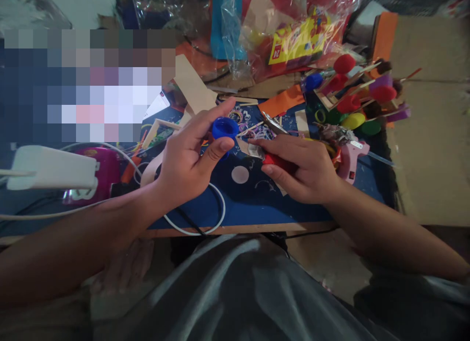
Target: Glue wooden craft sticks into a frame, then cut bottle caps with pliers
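Observation:
A blue bottle cap point(224, 129) is pinched between the thumb and fingers of my left hand point(191, 147), its hollow side tipped up. My right hand point(301, 167) is wrapped around a red-handled cutter point(275, 162), whose short flat metal end points left toward the cap. The cap and this metal end are apart. On the blue table point(242, 208) below and between my hands lies a pale round disc point(240, 174). Just beyond my right hand rests a silver metal tool point(273, 123), partly hidden by the fingers.
Coloured shavings point(257, 130) litter the table. A pink glue gun point(350, 159) lies right, below a cluster of coloured caps and sticks point(352, 96). At left, a white charger point(55, 167) sits in a magenta power strip point(110, 164); a white cable point(223, 204) loops near the front edge.

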`<state>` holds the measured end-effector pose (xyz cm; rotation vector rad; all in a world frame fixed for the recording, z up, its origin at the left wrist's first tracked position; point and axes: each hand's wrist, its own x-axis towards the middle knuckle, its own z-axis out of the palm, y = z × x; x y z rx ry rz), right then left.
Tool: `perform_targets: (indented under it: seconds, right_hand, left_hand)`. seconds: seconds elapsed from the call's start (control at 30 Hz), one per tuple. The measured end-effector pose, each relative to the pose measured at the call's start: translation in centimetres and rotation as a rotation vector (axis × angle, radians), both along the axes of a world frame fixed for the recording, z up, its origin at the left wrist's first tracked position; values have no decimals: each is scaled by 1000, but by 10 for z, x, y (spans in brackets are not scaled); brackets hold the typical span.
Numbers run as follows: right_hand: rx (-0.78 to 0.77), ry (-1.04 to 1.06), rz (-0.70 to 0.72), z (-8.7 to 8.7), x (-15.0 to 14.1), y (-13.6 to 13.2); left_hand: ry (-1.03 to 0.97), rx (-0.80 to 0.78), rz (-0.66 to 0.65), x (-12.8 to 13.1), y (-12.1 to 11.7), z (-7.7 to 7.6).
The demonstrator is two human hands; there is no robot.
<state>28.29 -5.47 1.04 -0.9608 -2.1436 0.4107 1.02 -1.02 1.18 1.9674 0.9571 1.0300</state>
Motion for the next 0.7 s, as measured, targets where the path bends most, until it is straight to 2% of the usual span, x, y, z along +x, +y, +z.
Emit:
perform_targets:
  seconds: [0.07, 0.2, 0.37, 0.53, 0.7]
  right_hand:
    - [-5, -14, 1, 0, 0, 0]
    - [-1, -20, 17, 1, 1, 1]
    - [-8, -31, 15, 1, 1, 0]
    - [-10, 1, 38, 1, 1, 0]
    - [-37, -12, 39, 1, 2, 0]
  left_hand:
    - [-21, 62, 2, 0, 1, -1]
    - [51, 27, 5, 1, -2, 4]
    - [8, 60, -4, 3, -5, 8]
    - [94, 55, 11, 3, -6, 10]
    - [106, 136, 24, 3, -7, 13]
